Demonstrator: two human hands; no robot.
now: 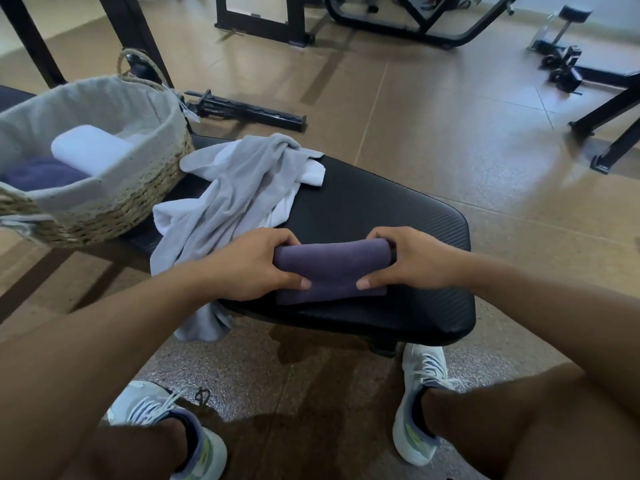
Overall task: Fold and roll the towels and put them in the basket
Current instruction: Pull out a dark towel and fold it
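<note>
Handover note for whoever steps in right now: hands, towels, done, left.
Left hand: grips the left end of the purple towel.
Right hand: grips its right end.
Purple towel: on the near end of the black bench, mostly rolled, a flap still flat toward the person.
Done: a white rolled towel and a dark blue towel lie in the basket, which stands on the bench at left.
Left: finish this roll and put it in the basket; then fold and roll the grey towel and the white towel under it, heaped loose beside the basket.
</note>
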